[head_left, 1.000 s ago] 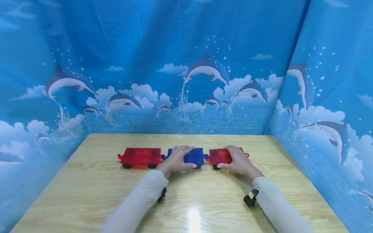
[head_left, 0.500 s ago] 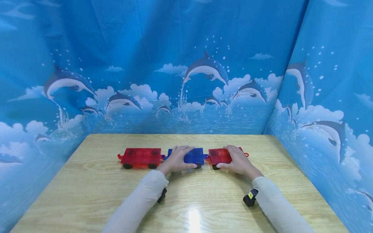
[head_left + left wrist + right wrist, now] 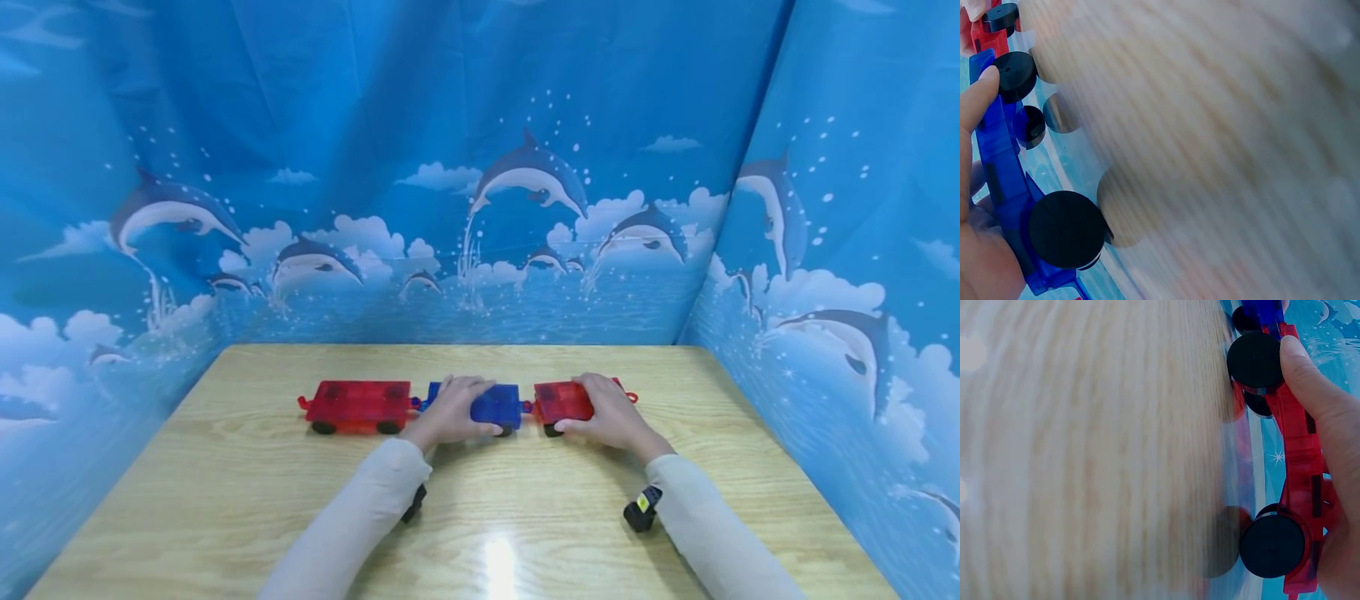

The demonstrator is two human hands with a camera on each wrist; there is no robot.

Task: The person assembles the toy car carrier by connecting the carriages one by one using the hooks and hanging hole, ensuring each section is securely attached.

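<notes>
Three translucent toy train cars with black wheels stand in a row on the table. My left hand [image 3: 453,410] grips the blue car [image 3: 497,405] in the middle from above, thumb along its near side. In the left wrist view, the thumb lies on the blue car's side [image 3: 1000,156] by a black wheel [image 3: 1015,76]. My right hand [image 3: 611,417] holds the right-hand red car [image 3: 558,402] the same way, fingers over its top and thumb by a front wheel [image 3: 1255,360]. The left red car [image 3: 360,402] is untouched. Hook-and-ring ends meet between neighbouring cars.
A light wood-grain table [image 3: 525,517] lies beneath the cars. Behind it and at the sides hang blue dolphin-printed curtains [image 3: 420,108]. A red hook [image 3: 303,402] sticks out at the row's left end, a red ring [image 3: 632,397] at the right end.
The row of cars has shifted very slightly to the left, both hands with it. Each hand keeps its grip on the same car.
</notes>
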